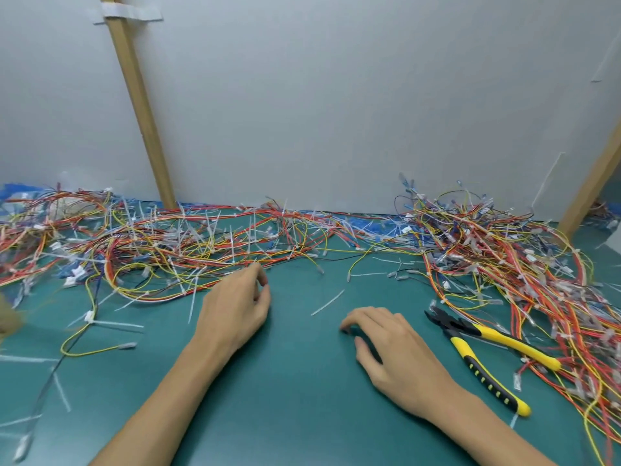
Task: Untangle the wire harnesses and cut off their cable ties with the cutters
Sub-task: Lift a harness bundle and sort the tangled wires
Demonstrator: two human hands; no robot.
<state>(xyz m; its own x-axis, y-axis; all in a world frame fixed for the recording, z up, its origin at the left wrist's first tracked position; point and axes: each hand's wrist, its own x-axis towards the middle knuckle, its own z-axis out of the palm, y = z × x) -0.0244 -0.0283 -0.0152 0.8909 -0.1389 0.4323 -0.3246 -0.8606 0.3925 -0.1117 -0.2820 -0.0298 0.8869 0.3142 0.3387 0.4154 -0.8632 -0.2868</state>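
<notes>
left hand (235, 306) at wire harnesses (188, 250), grip unclear | right hand (389, 348) relaxed, empty | cutters (470, 334) beside it

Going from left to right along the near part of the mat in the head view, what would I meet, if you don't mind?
Loose yellow wire loop → left hand → stray white cable tie → right hand → cutters → tangled harness pile.

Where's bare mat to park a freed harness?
Best: bare mat between the left hand and right hand, down to the near edge. Smaller one beyond the right hand, short of the back tangle, holds one cut tie. Crowded: right pile, reaching the cutters; loose ties litter the left.
</notes>
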